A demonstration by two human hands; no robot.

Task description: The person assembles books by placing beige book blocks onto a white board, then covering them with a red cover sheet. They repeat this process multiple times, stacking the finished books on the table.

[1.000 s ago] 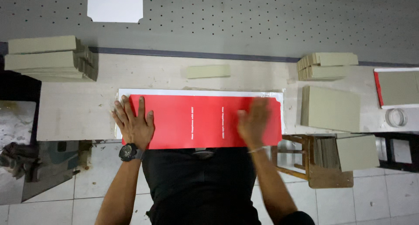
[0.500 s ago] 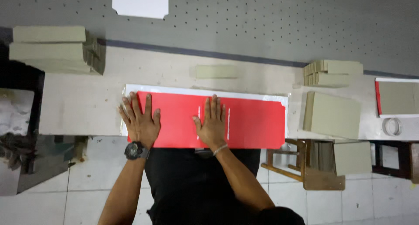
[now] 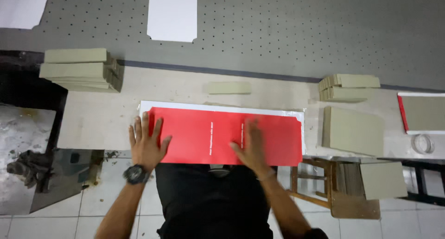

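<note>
A long red sheet (image 3: 194, 132) with clipped corners lies on a white backing sheet (image 3: 222, 108) near the table's front edge. My left hand (image 3: 146, 144) rests flat on the red sheet's left end, fingers spread, with a black watch on the wrist. My right hand (image 3: 250, 146) presses flat on the sheet right of its middle and looks blurred from motion. Neither hand holds anything.
Stacks of grey boards sit at the back left (image 3: 81, 68) and back right (image 3: 347, 87). A single large board (image 3: 352, 130) lies right of the sheet, a small strip (image 3: 229, 87) behind it. A wooden stool (image 3: 324, 188) stands by my right. A tape roll (image 3: 422, 143) lies far right.
My right hand swept from the sheet's right end to its middle, then back a little to the right. My left hand stayed flat on the left end.
</note>
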